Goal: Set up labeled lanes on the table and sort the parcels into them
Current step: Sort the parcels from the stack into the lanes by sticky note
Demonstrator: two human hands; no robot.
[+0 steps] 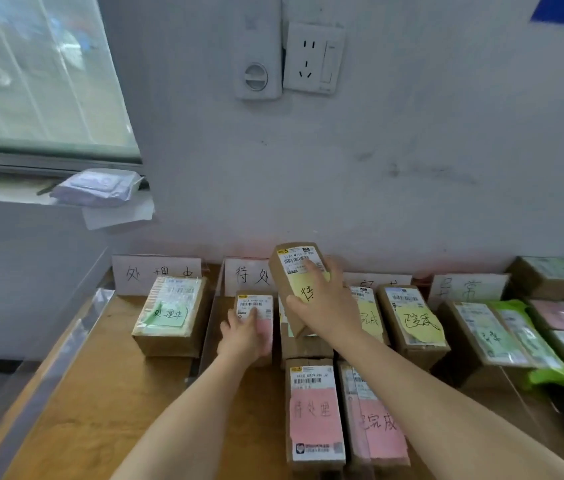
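My right hand (322, 306) grips a brown parcel with a yellow note (292, 271), tilted up above the second lane. My left hand (244, 336) rests flat on a small parcel with a pink note (254, 306) lying in that lane, under the white lane sign (244, 275). A parcel with a green note (171, 313) sits in the leftmost lane below its sign (156, 273). Near me lie a pink-noted parcel (315, 414) and another (374, 420). Two yellow-noted parcels (412, 320) stand in the third lane.
White signs stand along the wall, the rightmost one (467, 285) behind green-noted parcels (488, 334) and a green bag (529, 341). More parcels pile at the far right (557, 275). Clear acrylic dividers (204, 327) separate lanes. A wall socket (313, 58) is above.
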